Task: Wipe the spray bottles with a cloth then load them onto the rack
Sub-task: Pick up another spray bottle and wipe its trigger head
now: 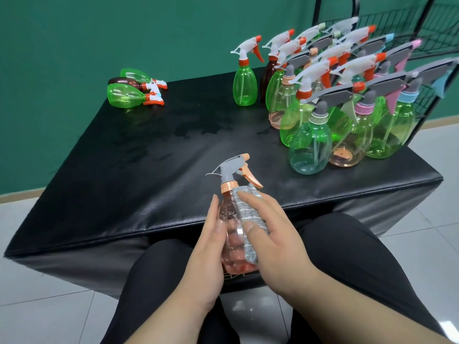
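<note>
left hand (208,254) cupped, right hand (273,239) gripping

We have a single head-worn view, looking forward and down across the black padded table (139,175) from its near side. We sit close against that edge; beyond its far right corner stands what seems a wire rack (444,33), smeared by the wide lens.

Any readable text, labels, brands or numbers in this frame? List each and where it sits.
No text can be read.
Pale marking on the front face of the block: mostly hidden behind the held bottle, unreadable.
Held bottle and other bottles: no labels visible.
Cloth: striped pattern only, no text.
</note>
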